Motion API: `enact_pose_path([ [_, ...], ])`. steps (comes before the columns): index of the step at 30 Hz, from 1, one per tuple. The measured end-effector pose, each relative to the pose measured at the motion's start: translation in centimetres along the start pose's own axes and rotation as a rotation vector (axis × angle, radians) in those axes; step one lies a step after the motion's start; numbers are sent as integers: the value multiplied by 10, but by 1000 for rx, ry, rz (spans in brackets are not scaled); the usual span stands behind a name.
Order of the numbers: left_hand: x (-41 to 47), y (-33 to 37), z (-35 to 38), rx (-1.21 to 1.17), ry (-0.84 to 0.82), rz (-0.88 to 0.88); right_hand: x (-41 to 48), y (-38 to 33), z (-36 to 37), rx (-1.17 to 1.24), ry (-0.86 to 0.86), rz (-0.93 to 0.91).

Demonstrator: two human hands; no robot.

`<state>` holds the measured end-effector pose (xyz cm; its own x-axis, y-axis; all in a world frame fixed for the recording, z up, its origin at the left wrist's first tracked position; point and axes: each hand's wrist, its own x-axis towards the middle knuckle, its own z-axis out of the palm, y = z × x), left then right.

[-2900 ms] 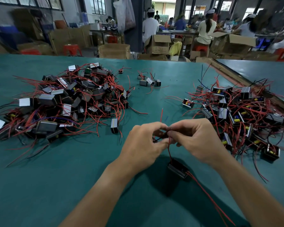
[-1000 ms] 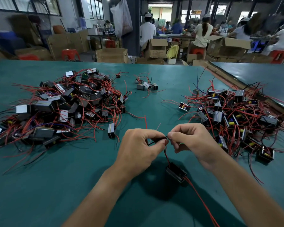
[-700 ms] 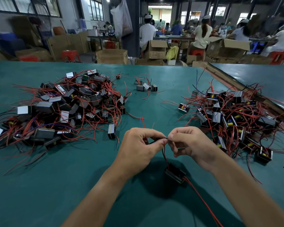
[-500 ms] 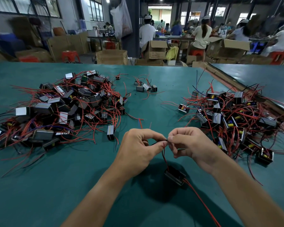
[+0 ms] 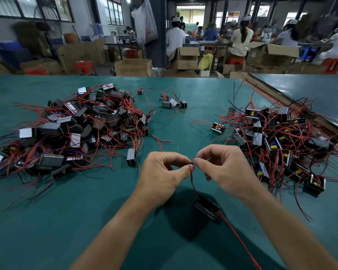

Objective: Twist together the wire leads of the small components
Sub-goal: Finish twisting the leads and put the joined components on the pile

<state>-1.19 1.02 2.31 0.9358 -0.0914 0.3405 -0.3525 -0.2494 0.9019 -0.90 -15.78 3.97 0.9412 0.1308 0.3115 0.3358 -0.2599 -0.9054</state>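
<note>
I can see the person's left hand [image 5: 160, 172] and right hand [image 5: 224, 168], and both are bare. Little knuckle bumps show on the backs of them. The fingers are thin. The nails are too small to see well. The left forearm [image 5: 113, 228] and the right forearm [image 5: 293, 227] are bare too, all the way to the bottom edge of the view. Both arms look smooth and slim. They are thin at the wrist and get wider lower down. The person's clothes are out of view.
</note>
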Motion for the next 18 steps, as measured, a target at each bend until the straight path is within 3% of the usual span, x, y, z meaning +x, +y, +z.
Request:
enact_pose_path([
  [11,-2,8,-2,23,-23,-4,-1,2,-10,-277,-136,-126],
  [18,-4,9,-2,88,-23,33,-1,-7,-9,-147,-242,102],
])
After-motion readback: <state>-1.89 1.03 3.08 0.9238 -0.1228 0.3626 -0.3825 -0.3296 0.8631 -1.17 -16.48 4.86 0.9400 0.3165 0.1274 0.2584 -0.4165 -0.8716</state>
